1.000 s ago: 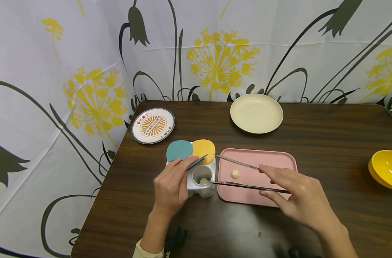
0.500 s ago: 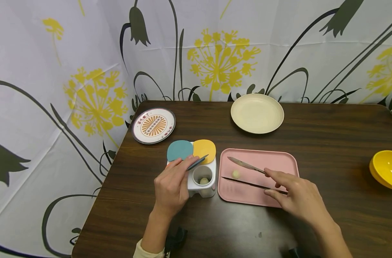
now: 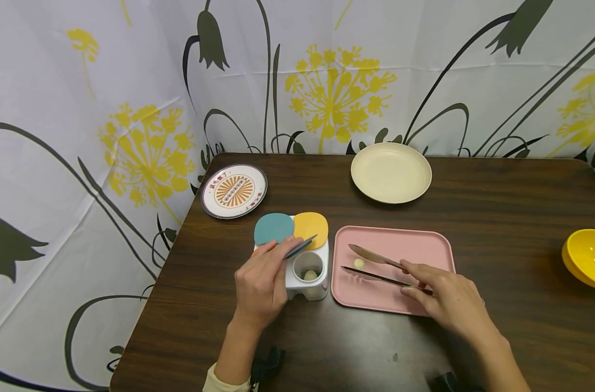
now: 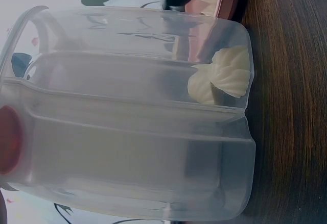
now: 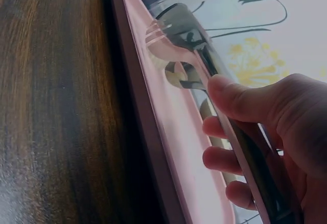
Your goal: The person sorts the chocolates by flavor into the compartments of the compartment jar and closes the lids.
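Note:
My left hand (image 3: 260,286) holds up a blue-grey lid (image 3: 300,247) on the front right of a seasoning box (image 3: 288,281) with several coloured lids. Under it the compartment is uncovered. Through the clear wall, the left wrist view shows cream, ridged, swirl-shaped pieces (image 4: 231,72) at the bottom. My right hand (image 3: 451,296) grips metal tongs (image 3: 375,256) between thumb and fingers, their arms spread over the pink tray (image 3: 419,242). One tong end is a fork (image 5: 171,50), the other a flat blade. A cream piece (image 3: 358,263) lies on the tray between the arms.
Behind the box stands a white patterned plate (image 3: 234,191), with a cream plate (image 3: 391,173) at the back of the table. Yellow bowls (image 3: 588,256) sit at the far right. A flowered cloth (image 3: 336,98) hangs behind the table.
The tongs have moved right from the open compartment to over the tray, around the cream piece, and their arms have come a little closer together. The left hand keeps the lid raised.

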A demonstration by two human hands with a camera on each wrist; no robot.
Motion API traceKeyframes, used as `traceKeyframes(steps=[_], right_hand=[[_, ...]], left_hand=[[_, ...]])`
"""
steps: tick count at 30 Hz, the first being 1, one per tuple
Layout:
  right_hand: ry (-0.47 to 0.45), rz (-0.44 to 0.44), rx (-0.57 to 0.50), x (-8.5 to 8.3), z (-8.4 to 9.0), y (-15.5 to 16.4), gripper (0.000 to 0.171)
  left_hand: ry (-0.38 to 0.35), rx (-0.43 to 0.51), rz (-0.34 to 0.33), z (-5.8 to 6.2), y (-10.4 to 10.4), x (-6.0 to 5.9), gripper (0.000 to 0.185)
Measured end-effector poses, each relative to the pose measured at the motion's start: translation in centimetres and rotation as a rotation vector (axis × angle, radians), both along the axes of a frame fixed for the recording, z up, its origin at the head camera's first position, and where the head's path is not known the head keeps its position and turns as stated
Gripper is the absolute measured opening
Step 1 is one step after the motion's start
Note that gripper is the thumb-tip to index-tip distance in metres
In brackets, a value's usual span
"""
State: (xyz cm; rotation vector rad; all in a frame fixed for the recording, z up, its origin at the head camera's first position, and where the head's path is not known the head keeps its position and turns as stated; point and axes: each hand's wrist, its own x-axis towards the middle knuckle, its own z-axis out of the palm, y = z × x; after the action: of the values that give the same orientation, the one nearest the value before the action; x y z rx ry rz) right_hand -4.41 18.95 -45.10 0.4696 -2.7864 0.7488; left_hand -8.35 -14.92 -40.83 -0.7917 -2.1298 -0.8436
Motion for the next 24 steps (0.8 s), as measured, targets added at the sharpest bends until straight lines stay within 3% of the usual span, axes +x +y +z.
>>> traceKeyframes(steps=[9, 24], right_hand=[[-0.030, -0.009, 0.010, -0.05, -0.25, -0.07, 0.046], [0.079, -0.002, -0.003, -0.31, -0.69, 0.20, 0.042]], left_hand=[[0.023, 0.005, -0.002, 0.04, 0.10, -0.05, 0.033], [0.024, 0.003, 0.003, 0.02, 0.11, -0.07, 0.034]])
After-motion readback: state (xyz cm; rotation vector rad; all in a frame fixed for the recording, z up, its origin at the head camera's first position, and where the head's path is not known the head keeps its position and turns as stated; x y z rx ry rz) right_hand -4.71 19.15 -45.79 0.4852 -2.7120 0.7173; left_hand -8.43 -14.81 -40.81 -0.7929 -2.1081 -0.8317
